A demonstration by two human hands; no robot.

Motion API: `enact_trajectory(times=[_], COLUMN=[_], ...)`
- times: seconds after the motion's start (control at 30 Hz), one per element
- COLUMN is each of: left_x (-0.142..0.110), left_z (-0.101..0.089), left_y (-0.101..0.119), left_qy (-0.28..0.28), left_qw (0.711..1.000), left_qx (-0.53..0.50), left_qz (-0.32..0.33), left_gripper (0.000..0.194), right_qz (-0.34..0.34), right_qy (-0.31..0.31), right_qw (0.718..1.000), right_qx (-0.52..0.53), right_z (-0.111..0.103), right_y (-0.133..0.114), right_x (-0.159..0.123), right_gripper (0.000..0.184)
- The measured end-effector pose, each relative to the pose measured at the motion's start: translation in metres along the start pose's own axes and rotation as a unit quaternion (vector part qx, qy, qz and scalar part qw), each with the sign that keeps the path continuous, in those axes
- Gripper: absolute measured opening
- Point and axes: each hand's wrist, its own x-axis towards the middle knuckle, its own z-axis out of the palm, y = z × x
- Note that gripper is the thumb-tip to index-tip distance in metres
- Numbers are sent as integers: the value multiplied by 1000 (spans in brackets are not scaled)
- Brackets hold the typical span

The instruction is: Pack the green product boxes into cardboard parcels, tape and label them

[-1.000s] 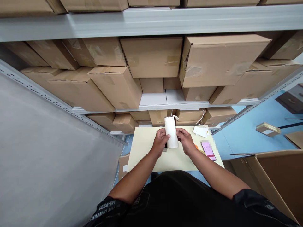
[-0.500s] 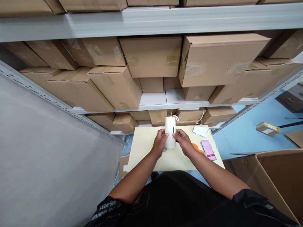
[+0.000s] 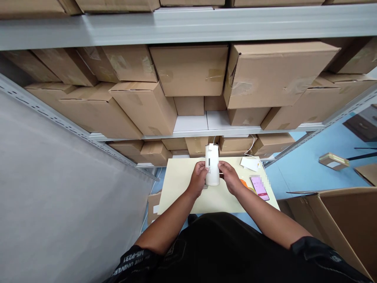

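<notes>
A cylinder [image 3: 212, 165] stood upright near the middle of the table [image 3: 179, 184], closer to its far edge, with the left hand [image 3: 198, 177] against its left side and the right hand [image 3: 229, 177] against its right. A phone [image 3: 259, 187] lay near the table's right edge, and a card [image 3: 249, 163] lay at the far right corner. Behind the far edge rose shelving [image 3: 188, 23] stacked with boxes [image 3: 188, 70]. An open carton [image 3: 338, 220] stood on the floor to the right of the table.
</notes>
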Motion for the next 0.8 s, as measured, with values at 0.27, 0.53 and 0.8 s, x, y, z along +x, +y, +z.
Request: enact_trajectory(times=[0.27, 0.53, 0.8], left_x=[-2, -1, 4], left_z=[-1, -4, -3], left_y=[1, 1, -9], left_qy=[-20, 4, 9], left_qw=[999, 1000, 1000], left_qx=[39, 10, 21], left_qz=[26, 12, 19], left_gripper=[51, 49, 36], right_qz=[-41, -52, -21], right_qy=[-9, 8, -12], right_qw=[999, 998, 1000], right_qx=[9, 24, -6], right_z=[6, 6, 7], right_y=[1, 0, 4], right_x=[-3, -2, 0], right_gripper=[44, 34, 40])
